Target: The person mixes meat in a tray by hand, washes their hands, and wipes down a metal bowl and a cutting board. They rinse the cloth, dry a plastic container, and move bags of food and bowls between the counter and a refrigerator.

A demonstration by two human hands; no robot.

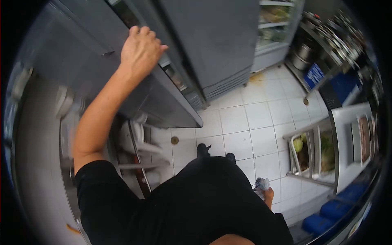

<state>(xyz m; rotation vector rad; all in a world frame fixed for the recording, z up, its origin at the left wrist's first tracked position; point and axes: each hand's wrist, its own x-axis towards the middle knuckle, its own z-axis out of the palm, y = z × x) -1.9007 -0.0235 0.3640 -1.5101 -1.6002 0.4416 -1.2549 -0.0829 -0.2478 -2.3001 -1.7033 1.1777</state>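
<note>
My left hand [141, 49] is raised at the upper left, its fingers curled over the edge of a grey refrigerator door [155, 98]. The door stands partly open, and through the gap beside it some of the inside shows. Low on the right, my right hand [268, 197] hangs by my side. It is closed around a crumpled clear plastic bag [262, 184]; what the bag holds, if anything, I cannot make out.
Another tall grey refrigerator door [216, 41] and a glass-fronted fridge [273, 32] stand ahead. A metal rack with utensils [335, 38] is at the upper right. Vegetable trays [302, 153] sit in a stand at right, near blue bins [345, 202]. White tiles [234, 118] cover the floor.
</note>
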